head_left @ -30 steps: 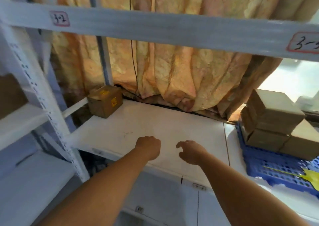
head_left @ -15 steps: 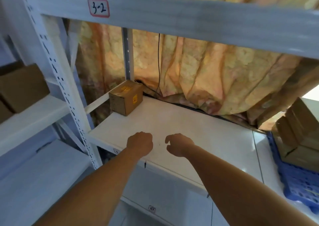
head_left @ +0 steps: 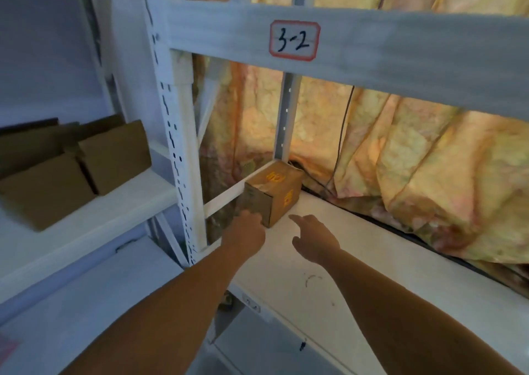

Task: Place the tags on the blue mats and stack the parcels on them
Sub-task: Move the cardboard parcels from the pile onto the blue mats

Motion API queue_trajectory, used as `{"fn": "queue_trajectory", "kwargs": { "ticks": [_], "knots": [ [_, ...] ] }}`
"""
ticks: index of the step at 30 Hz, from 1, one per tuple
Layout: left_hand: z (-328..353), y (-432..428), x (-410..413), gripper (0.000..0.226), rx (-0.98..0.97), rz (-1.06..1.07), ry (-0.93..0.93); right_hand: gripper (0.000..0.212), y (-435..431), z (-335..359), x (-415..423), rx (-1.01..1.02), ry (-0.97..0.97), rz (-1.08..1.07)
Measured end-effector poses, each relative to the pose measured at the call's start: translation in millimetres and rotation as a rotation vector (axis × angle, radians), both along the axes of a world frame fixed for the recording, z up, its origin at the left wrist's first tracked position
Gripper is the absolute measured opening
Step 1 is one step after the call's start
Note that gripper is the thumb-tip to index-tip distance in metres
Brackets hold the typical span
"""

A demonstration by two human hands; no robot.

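The parcel sits in the back left corner of the white shelf, its long axis running away toward the curtain. The left hand is nearer, loosely curled at its near corner (contact unclear); the right hand, fingers open, is just short of it

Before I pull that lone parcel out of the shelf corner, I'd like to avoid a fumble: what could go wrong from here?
1. The parcel sits tight in the back corner against the rear upright; the left hand has little room to get behind it.
2. A dark cable hangs just behind the parcel and might snag.
3. The right hand is not yet touching, so a one-handed pull could tip it.
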State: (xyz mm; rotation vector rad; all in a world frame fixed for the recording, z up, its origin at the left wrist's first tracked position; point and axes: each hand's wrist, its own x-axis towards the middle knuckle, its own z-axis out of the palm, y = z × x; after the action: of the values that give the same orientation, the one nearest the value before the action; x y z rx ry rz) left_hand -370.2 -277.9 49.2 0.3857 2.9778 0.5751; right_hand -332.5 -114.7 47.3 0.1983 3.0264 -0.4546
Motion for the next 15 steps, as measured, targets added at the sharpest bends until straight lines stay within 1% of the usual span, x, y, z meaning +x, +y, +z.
{"fn": "queue_trajectory", "kwargs": {
  "ticks": [1, 3, 5, 8, 11, 13, 15],
  "knots": [
    [-0.2, -2.9, -9.4, 0.034, 0.066, 0.000, 0.044, 0.060, -8.2, 0.7, -8.7, 0.001, 0.030, -0.010],
    [2.8, -6.8, -32.3, 0.041, 0.127, -0.034, 0.114, 0.061, -26.6, 3.0, -25.1, 0.001, 0.090, -0.050],
    [5.8, -10.3, -48.8, 0.050, 0.158, -0.062, 0.102, 0.062, -44.1, 5.7, -39.6, 0.042, 0.152, -0.078],
    [4.5, -17.6, -69.7, 0.057, 0.280, -0.084, 0.004, 0.067, -66.2, 5.8, -62.1, 0.106, 0.187, -0.130],
    [4.6, -24.7, -84.2, 0.064, 0.431, -0.074, -0.135, 0.072, -80.3, 0.2, -71.1, 0.131, 0.097, -0.190],
    [1.2, -26.2, -91.8, 0.069, 0.492, -0.070, -0.208, 0.070, -85.6, -1.4, -69.8, 0.144, 0.101, -0.232],
    [-1.2, -24.2, -95.4, 0.074, 0.542, -0.064, -0.276, 0.064, -87.5, 0.4, -68.5, 0.137, 0.139, -0.272]
  ]
}}
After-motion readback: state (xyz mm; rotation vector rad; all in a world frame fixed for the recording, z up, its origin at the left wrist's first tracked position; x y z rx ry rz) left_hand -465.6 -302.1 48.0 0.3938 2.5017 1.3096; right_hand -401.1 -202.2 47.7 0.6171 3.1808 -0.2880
